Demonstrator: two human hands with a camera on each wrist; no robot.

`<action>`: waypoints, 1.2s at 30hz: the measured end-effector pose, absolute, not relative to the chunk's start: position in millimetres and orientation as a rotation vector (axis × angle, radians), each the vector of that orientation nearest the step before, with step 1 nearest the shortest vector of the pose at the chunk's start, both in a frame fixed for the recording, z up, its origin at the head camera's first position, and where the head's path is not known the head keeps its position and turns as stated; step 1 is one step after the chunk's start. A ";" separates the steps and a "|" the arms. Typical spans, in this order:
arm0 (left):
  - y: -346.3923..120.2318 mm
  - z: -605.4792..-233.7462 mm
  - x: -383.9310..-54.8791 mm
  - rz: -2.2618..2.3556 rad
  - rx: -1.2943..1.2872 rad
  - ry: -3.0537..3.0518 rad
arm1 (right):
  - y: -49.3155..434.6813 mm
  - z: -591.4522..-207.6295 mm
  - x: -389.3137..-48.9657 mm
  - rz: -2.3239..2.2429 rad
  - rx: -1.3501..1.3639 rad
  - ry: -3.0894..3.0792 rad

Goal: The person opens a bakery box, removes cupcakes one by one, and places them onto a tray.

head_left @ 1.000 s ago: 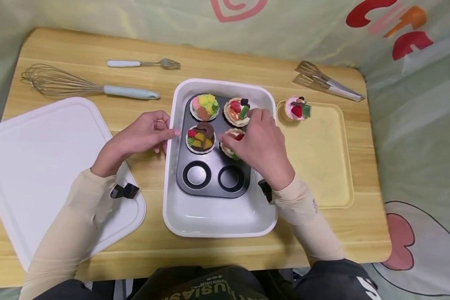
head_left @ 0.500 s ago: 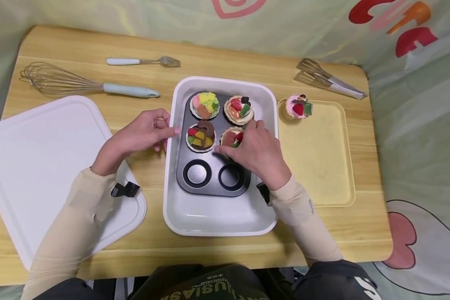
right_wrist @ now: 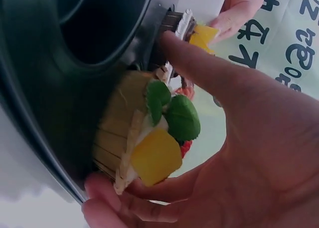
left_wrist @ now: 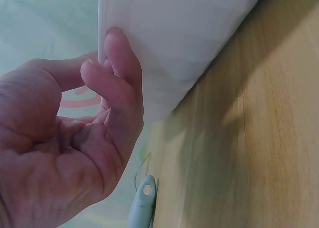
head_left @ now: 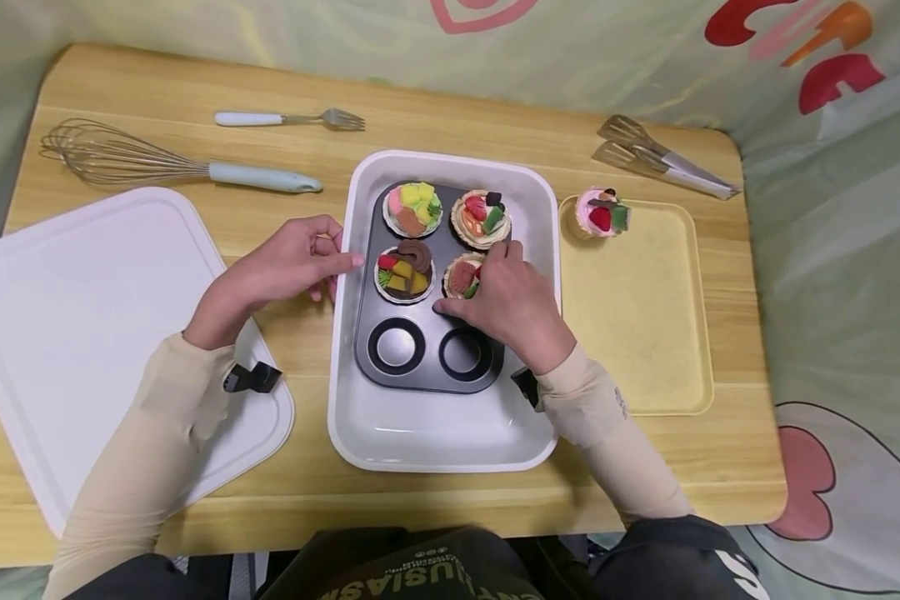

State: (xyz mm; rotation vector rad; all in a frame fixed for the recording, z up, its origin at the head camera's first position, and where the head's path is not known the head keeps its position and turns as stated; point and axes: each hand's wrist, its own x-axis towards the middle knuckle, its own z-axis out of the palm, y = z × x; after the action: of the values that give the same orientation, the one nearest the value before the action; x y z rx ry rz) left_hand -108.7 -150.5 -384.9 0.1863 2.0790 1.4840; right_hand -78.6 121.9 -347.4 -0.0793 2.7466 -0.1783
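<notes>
My right hand (head_left: 519, 308) curls round a toy fruit tart (head_left: 461, 277) in the right middle cup of the dark muffin tin (head_left: 429, 350). In the right wrist view green leaves and a yellow cube top the tart; its ridged side shows above the tin, with fingertips at its rim and the thumb reaching past its other side. My left hand (head_left: 292, 260) pinches the left rim of the white tub (head_left: 442, 442) holding the tin, thumb inside, fingers outside. Three other tarts fill the left middle cup and the back cups: chocolate (head_left: 405, 272), yellow-cubed (head_left: 412, 208) and strawberry (head_left: 482, 218).
A pink-topped cupcake (head_left: 598, 212) stands on the yellow tray (head_left: 637, 333) at right, with metal tongs (head_left: 660, 157) behind. At left lie a white tray (head_left: 90, 333), a whisk (head_left: 262, 177) and a fork (head_left: 292, 119). The two front tin cups hold nothing.
My right hand has moved slightly toward the front, uncovering the strawberry tart and more of the tart below it. My left hand stays on the tub's rim.
</notes>
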 end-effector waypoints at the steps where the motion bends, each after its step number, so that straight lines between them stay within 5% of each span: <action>1: -150.4 -384.7 -108.7 1.484 0.187 2.079 | 121.6 -348.1 -79.0 -0.172 -0.079 2.743; 36: -151.6 -385.7 -110.0 1.485 0.182 2.074 | 128.7 -349.2 -81.6 -0.485 -0.006 2.820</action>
State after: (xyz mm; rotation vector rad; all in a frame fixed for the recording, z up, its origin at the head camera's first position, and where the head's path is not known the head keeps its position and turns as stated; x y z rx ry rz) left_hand -110.0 -151.6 -385.7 0.1820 2.0737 1.4850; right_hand -81.6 128.7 -349.2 -0.0065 2.8197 -0.4853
